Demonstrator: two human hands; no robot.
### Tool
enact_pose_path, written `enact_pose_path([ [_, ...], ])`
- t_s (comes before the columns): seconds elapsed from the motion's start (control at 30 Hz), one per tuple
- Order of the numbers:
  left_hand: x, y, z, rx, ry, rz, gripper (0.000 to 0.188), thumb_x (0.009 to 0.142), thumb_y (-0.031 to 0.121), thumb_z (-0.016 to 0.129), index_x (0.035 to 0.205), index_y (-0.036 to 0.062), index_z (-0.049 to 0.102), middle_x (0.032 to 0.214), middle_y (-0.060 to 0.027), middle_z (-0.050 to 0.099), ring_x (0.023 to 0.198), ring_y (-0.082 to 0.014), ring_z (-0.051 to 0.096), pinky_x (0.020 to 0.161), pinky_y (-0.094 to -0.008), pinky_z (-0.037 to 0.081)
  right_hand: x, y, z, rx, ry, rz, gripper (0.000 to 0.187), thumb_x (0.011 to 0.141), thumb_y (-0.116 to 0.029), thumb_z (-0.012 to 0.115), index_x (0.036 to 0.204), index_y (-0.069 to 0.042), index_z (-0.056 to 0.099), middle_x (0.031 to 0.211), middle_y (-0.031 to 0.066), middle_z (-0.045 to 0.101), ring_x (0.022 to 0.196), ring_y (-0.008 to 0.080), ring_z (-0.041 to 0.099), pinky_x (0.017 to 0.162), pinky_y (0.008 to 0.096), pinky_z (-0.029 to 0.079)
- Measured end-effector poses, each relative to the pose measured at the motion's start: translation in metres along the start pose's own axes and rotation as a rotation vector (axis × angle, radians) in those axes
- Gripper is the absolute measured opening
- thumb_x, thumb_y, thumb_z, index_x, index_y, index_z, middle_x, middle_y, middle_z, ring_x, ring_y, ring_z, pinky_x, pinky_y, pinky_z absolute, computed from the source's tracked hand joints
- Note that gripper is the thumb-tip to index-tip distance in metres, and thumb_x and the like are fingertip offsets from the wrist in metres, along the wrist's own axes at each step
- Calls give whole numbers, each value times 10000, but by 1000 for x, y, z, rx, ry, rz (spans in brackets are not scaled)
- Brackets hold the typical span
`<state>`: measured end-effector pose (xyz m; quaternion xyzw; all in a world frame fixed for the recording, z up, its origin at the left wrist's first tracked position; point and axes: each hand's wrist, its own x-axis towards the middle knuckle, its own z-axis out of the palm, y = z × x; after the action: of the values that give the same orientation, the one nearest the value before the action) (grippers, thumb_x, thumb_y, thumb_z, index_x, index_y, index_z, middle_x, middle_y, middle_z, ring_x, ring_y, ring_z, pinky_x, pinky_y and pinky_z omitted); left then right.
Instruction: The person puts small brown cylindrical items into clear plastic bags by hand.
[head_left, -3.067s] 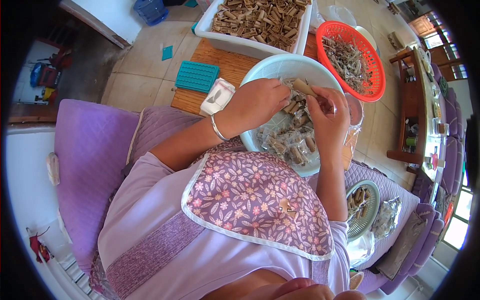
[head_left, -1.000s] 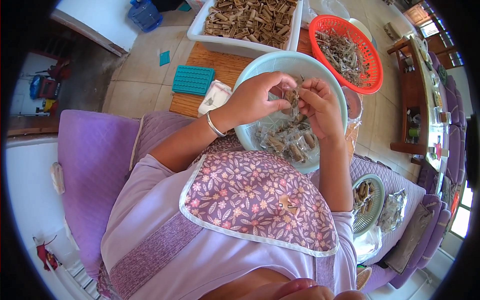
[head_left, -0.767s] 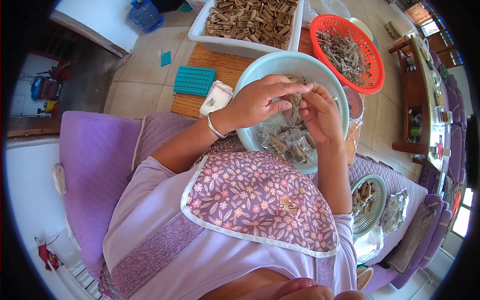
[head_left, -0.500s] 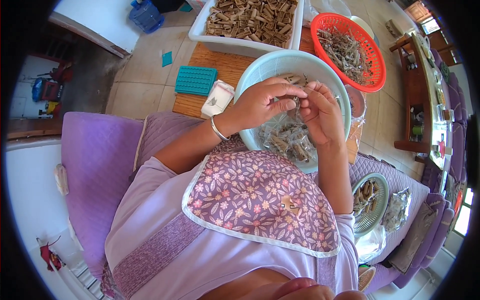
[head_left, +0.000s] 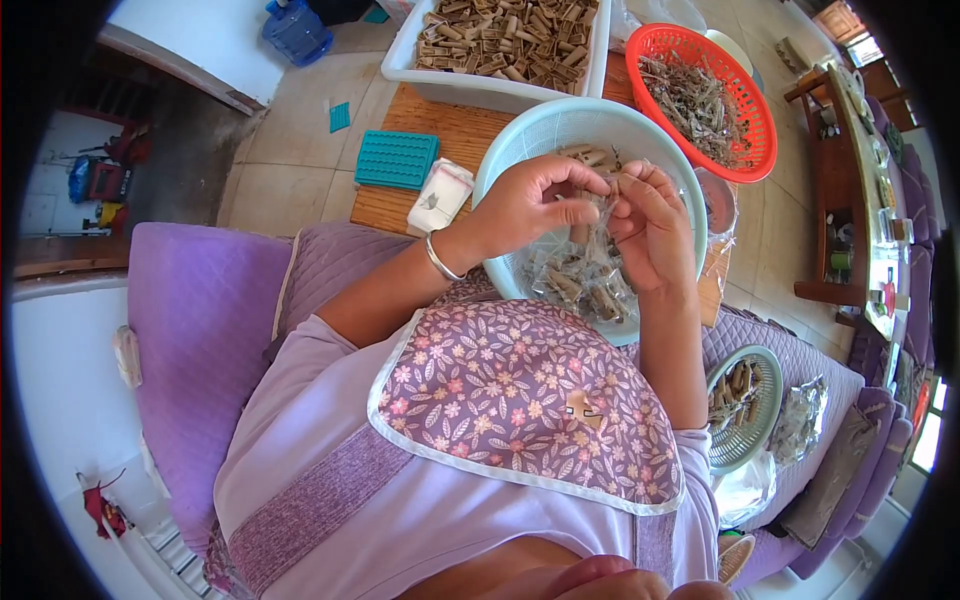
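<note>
Both hands meet over a light-blue plastic basket (head_left: 497,150). My left hand (head_left: 535,205), with a silver bangle at the wrist, reaches in from the left with its index fingertip and thumb at the mouth of a small clear plastic bag (head_left: 602,238). My right hand (head_left: 655,225) pinches the top of the same bag between thumb and curled fingers. Below the fingers hangs the bag, with a brown tube-shaped piece (head_left: 580,233) seemingly inside it. Several bagged brown pieces (head_left: 585,280) lie in the basket beneath. The fingers partly hide the bag's top.
Behind stands a white tub (head_left: 490,88) heaped with brown pieces. A red basket (head_left: 768,150) of small bagged items is at the back right. Left of the basket are a teal ridged mould (head_left: 397,160) and a stack of clear bags (head_left: 440,197). A smaller green basket (head_left: 772,400) sits right.
The bag with the brown tube-shaped piece now shows hanging below my fingers. Both hands stay pinched together over the basket, with small finger shifts; the whole view has slid slightly.
</note>
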<state>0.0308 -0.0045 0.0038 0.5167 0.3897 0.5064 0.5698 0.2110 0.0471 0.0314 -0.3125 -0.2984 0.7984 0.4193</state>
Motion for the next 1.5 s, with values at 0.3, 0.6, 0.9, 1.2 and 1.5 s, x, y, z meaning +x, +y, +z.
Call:
enact_pose_path([
  [0.3,-2,-1,-3,7,-58,-84,355,849,12,683,1189,4,583,1146,-77,611,959,-133,615,810,-272,531,3,6,-8,-352,55,-221,96,907,-38,594,998,-38,562,816,35,599,636,91,558,531,206,432],
  [0.6,-6,13,0,70,-2,-49,658,851,78,704,1422,73,378,1169,-99,627,925,-119,610,782,-272,526,-16,-14,21,-1387,-75,-913,144,742,11,696,878,-20,663,872,102,595,799,271,590,702,370,475],
  [0.9,-12,20,5,526,-15,82,797,778,13,711,1465,148,332,1085,-109,688,850,-163,677,731,-287,528,-8,-6,18,-1662,-154,-881,165,723,-24,688,882,-24,643,890,110,589,845,330,587,747,436,488],
  [1.2,-18,6,6,123,-62,-162,801,811,15,705,1481,97,272,1154,-139,656,875,-131,647,759,-275,524,-4,-25,-10,-905,189,-631,97,809,77,557,812,-20,569,935,112,639,733,166,610,556,276,488],
  [1.5,-14,3,11,82,14,-118,610,814,58,738,1331,42,414,1163,-152,647,928,-122,627,816,-278,504,-31,22,-41,-561,13,-377,130,835,66,485,851,-20,581,864,48,559,744,98,497,663,223,398],
])
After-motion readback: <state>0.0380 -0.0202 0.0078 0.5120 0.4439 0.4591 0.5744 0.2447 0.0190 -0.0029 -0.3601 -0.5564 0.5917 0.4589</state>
